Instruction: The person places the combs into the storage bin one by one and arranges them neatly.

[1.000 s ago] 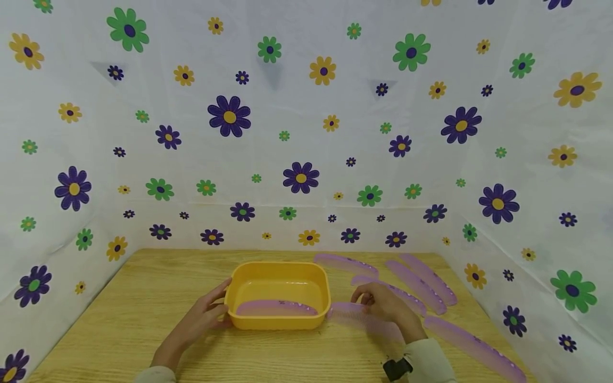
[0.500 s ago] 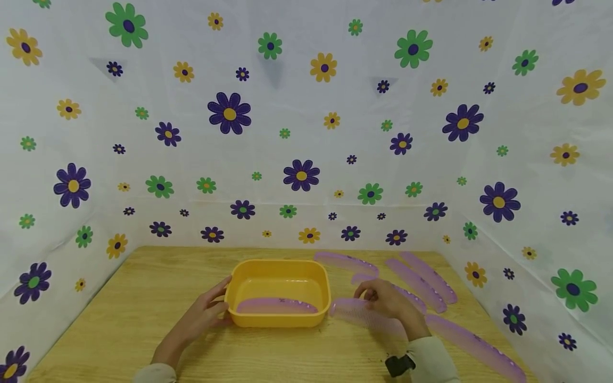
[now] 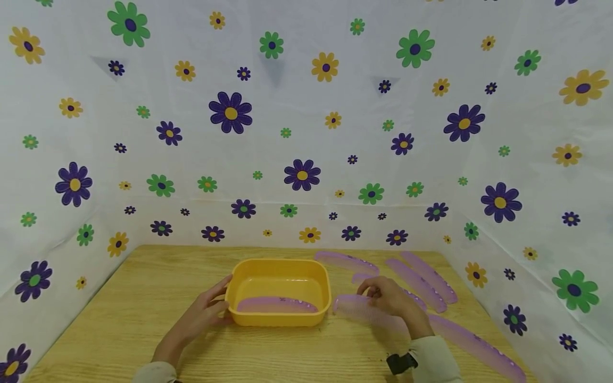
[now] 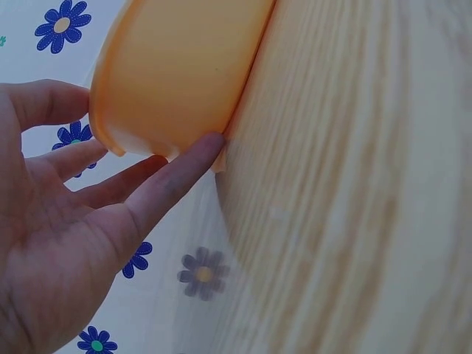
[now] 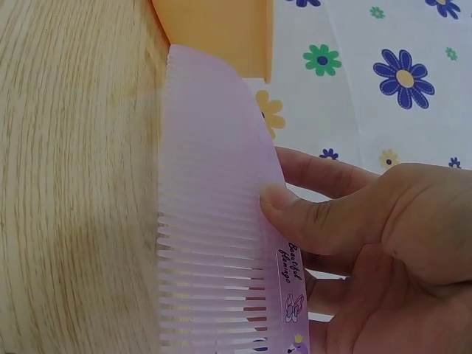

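1. Several loose combs (image 3: 421, 282) lie on the wooden table (image 3: 143, 298) at about 2 o'clock from the yellow tub (image 3: 279, 291), with another long one (image 3: 479, 346) at 4 o'clock; flowered sheets wall in the table.
2. The tub holds one purple comb (image 3: 276, 305) flat on its floor.
3. The left hand (image 3: 203, 318) rests with straight fingers against the tub's 9 o'clock wall.
4. The right hand (image 3: 390, 300) pinches a purple comb (image 5: 221, 221) between thumb and fingers, just off the tub's 3 o'clock side, teeth toward the table.
5. This hand hides part of a comb behind it.
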{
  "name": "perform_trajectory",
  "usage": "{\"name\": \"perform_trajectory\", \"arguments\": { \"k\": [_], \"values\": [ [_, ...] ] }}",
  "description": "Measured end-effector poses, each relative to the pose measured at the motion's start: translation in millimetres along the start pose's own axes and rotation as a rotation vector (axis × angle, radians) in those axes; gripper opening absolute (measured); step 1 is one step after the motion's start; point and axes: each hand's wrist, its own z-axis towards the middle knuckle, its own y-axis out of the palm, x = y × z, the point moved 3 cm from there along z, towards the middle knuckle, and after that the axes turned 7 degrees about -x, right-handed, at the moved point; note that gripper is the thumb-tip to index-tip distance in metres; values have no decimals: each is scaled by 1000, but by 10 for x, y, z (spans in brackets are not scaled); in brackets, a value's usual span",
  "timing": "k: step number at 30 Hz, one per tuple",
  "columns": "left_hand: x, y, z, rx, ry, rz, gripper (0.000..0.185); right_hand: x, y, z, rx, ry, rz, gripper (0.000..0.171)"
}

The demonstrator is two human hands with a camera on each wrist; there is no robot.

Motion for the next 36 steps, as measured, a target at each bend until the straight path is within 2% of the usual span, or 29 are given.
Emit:
{"name": "perform_trajectory", "arguments": {
  "k": [9, 21, 25, 36],
  "values": [
    [-1, 21, 15, -12, 14, 2, 71, 16, -24, -38, 7, 15, -25, 27],
    [13, 17, 0, 9, 5, 18, 71, 7, -60, -25, 17, -91, -70, 24],
    [8, 15, -7, 5, 13, 8, 71, -5, -101, 7, 24, -93, -93, 26],
    [15, 20, -13, 3, -3, 8, 71, -127, -230, 9, -3, -109, -68, 24]
  ]
}}
